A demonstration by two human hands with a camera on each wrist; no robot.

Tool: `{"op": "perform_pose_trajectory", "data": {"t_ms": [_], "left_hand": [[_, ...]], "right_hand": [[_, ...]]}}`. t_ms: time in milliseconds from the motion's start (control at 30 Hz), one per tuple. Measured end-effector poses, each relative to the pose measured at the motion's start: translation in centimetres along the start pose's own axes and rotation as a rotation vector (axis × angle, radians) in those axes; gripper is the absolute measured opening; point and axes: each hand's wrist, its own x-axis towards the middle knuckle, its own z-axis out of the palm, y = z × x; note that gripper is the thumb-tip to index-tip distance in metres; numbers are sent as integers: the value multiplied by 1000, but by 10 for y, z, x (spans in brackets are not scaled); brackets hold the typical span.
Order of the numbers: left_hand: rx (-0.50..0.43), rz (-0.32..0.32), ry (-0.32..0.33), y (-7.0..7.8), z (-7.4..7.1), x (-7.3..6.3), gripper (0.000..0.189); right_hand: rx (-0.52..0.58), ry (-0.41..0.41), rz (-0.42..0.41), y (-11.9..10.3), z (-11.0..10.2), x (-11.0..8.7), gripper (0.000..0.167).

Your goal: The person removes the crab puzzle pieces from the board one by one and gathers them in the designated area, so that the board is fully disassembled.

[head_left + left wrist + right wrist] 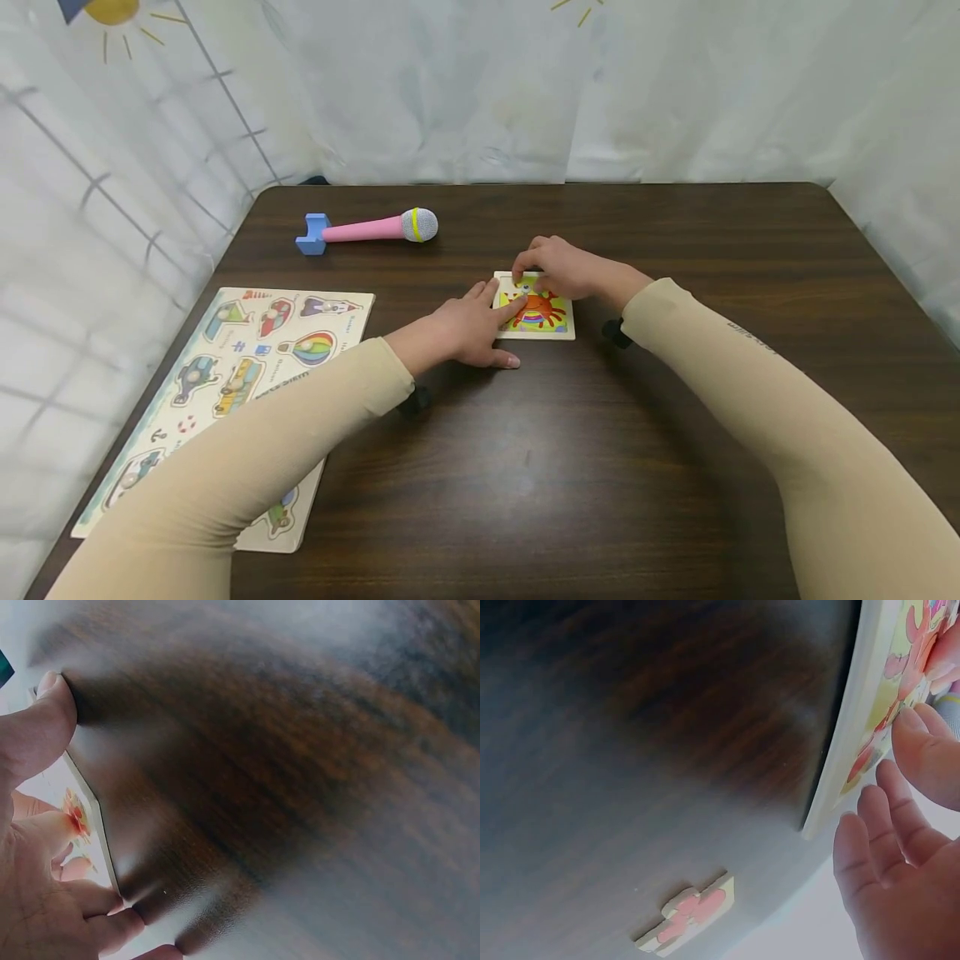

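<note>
A small square crab puzzle (538, 318) with a pale wooden frame lies flat on the table, red crab on yellow. My left hand (472, 325) rests at its left side, fingers spread, with the index fingertip pressing on the crab. At the upper edge my right hand (558, 265) bends over the picture; thumb and index finger pinch a puzzle piece there, which they partly cover. Bare pale backing shows at the upper left. One loose puzzle piece (686, 915), pink and yellow, lies on the table past the frame in the right wrist view.
To the left lies a large peg puzzle board (307, 500) with vehicle pictures, partly beneath my left forearm in view. A pink toy microphone (367, 230) touches a blue stand (312, 235) at the back left. White curtains (465, 92) hang behind the dark table (525, 483).
</note>
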Motion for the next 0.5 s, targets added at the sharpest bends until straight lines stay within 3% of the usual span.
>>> {"op": "perform_pose_trajectory", "data": {"t_ms": [500], "left_hand": [[-3, -17, -7, 2, -3, 3, 96]], "right_hand": [[23, 19, -22, 2, 2, 1, 25]]}}
